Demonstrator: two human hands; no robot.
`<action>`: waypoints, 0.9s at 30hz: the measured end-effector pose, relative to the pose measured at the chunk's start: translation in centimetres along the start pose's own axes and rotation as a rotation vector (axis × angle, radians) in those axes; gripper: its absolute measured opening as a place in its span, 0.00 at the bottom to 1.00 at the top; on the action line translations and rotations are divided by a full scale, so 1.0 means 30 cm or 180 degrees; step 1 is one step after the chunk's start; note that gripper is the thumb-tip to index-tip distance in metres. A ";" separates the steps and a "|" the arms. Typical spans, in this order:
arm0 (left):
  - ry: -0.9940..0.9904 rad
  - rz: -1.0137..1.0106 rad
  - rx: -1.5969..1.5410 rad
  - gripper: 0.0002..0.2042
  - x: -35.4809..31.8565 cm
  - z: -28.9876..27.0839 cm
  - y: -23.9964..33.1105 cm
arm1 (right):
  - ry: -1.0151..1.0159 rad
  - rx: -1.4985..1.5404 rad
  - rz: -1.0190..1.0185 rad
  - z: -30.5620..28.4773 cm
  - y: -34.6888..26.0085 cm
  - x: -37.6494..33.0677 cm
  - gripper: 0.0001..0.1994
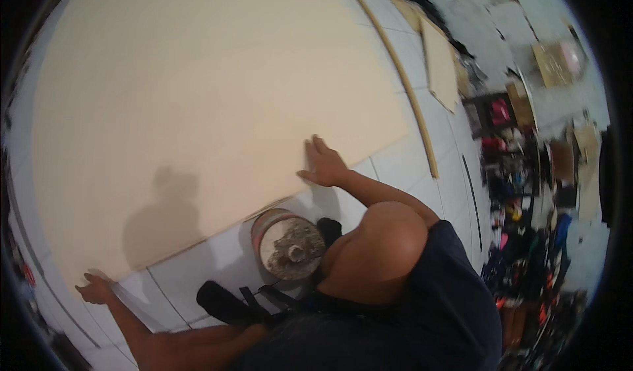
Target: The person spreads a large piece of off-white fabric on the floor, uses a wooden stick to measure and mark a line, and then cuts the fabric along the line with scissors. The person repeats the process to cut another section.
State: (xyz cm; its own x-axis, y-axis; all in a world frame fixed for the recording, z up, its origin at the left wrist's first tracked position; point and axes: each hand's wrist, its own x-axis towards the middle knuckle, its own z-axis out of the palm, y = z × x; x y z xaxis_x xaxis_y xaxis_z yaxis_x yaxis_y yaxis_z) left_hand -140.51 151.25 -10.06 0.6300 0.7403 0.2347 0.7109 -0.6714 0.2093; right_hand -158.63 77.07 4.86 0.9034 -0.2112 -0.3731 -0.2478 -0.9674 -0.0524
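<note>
A large, flat cream-coloured board point(217, 87) lies across the tiled floor and fills most of the view. My right hand point(324, 163) rests palm down on it near its close edge, fingers apart and holding nothing. At the board's near left corner is my left hand point(97, 288), its fingers bent around the edge; their tips are partly hidden. Between my legs, touching or almost touching the board's near edge, stands a round reddish container point(293, 247) with a stained pale top and a small raised knob in its middle.
A long thin wooden strip point(403, 74) lies to the right of the board. Beyond it are smaller board pieces point(438, 67). Many mixed items, among them a dark crate point(489, 114), crowd the far right. My dark-covered foot point(224, 303) is beside the container.
</note>
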 end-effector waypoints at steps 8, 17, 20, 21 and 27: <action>-0.0878 0.3365 -0.0124 0.33 -0.559 -0.245 0.360 | 0.0580 0.0827 0.0010 0.082 0.041 -0.015 0.39; -0.1273 0.3079 -0.0312 0.37 -0.542 -0.247 0.340 | 0.1307 0.0408 0.2292 0.151 0.450 -0.109 0.31; -0.1545 0.2623 0.0575 0.40 -0.608 -0.377 0.445 | 0.1271 0.0393 0.1890 0.108 0.393 -0.141 0.28; -0.1607 0.2479 0.0612 0.42 -0.621 -0.396 0.465 | 0.1092 0.0725 0.1066 0.108 0.343 -0.148 0.25; -0.1245 0.1770 0.0262 0.43 -0.534 -0.321 0.352 | -0.0835 0.1320 -0.3459 -0.142 -0.281 -0.255 0.25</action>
State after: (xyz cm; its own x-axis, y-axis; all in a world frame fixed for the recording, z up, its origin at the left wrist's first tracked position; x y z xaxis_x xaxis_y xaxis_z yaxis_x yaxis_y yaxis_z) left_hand -146.10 131.95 -2.47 0.9640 0.2547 -0.0768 0.2606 -0.9621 0.0804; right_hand -161.96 86.23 12.09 0.6229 0.7725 -0.1236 0.4650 -0.4926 -0.7356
